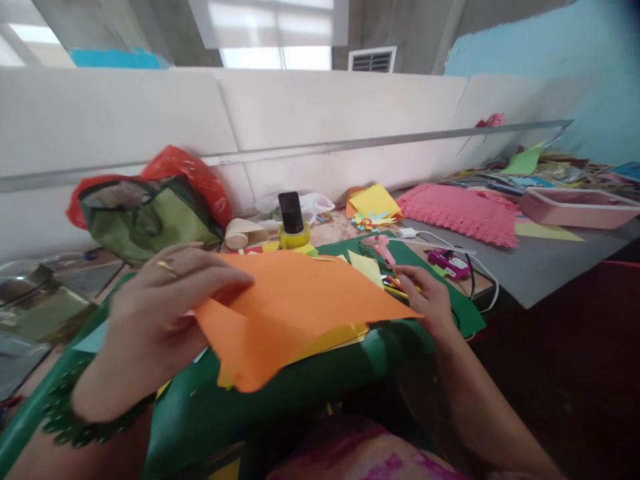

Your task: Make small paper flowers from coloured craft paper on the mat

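Observation:
My left hand (160,313) pinches the left edge of a large orange paper sheet (295,307) and holds it lifted and tilted over the green sheet (300,393) that covers the table. Yellow paper (335,340) lies under the orange sheet. My right hand (425,297) reaches past the sheet's right corner, its fingers curled at several coloured pens or markers (395,287); whether it grips one is unclear. A pink glue gun (383,248) lies just beyond that hand.
A phone stands upright in a yellow tape roll (294,233). A green and red bag (145,213) sits at the left. A pink device with a white cable (450,262), a pink cloth (460,213), a pink tray (575,207) and paper scraps lie to the right.

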